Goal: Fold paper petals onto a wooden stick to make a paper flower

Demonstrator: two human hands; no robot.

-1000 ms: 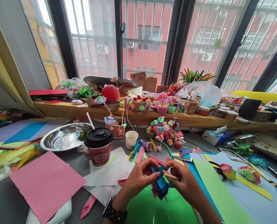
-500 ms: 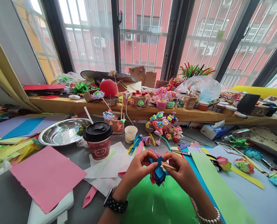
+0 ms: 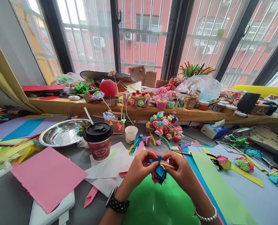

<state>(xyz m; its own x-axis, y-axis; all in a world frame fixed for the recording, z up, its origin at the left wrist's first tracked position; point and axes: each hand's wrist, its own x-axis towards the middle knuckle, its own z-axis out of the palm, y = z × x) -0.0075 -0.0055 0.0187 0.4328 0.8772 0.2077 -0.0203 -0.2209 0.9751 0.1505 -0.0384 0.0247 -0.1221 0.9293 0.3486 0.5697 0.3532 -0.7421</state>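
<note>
**Flower lifted a little, both hands closed on it**

Since a second ago the flower [image 3: 160, 171] and the two hands have come a little higher and further from the body, and a bracelet [image 3: 205, 215] on the right wrist has come into view. Nothing on the table has shifted.

The flower, folded from blue and pink paper, is held in the air just above the green sheet [image 3: 157, 203], between the hands and clear of the table. This probably leaves the fingers free to reach every side of it. The left hand [image 3: 139, 170] pinches its left side with thumb and forefinger, seemingly to steady it. The right hand [image 3: 182, 170] is closed on a thin wooden stick [image 3: 168, 165] whose tip lies against the top of the flower. Whether the tip goes in among the petals I cannot tell. A watch [image 3: 117, 203] sits on the left wrist.

To the left, a lidded cup [image 3: 98, 140] with a straw stands on white paper [image 3: 110, 170], near but out of the hands' way. A pink sheet [image 3: 48, 178] lies further left, with a steel dish [image 3: 61, 132] behind it. Beyond the hands stand a small paper cup [image 3: 131, 133] and a bouquet [image 3: 165, 128] of finished paper flowers, below a crowded sill [image 3: 59, 107].
</note>
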